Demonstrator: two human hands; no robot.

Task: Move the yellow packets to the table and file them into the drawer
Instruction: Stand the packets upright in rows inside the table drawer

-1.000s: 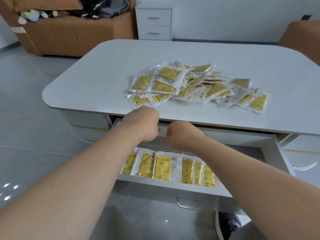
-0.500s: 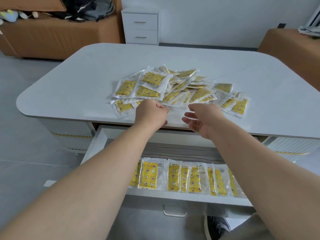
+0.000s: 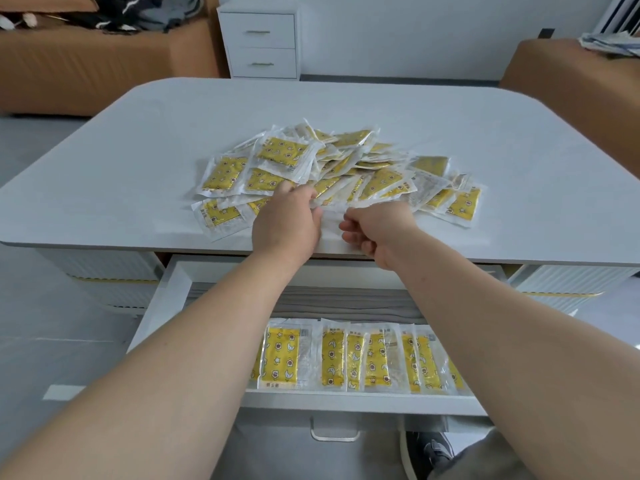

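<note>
Head view: fingers of the left hand (image 3: 286, 223) curl onto the near edge of the yellow packets (image 3: 346, 168), apparently pinching one. The right hand (image 3: 379, 226) is curled just beside; whether it grips anything, I cannot tell. The pile lies on the table (image 3: 485, 133) above the open drawer (image 3: 162, 306). Overlapping slippery wrappers could drag neighbours over the edge.

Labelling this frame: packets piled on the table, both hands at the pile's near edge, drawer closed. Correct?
No: the drawer is open below the table, a row of yellow packets inside, as the head view shows. The pile on the table and the left hand and right hand at its near edge are right.
</note>
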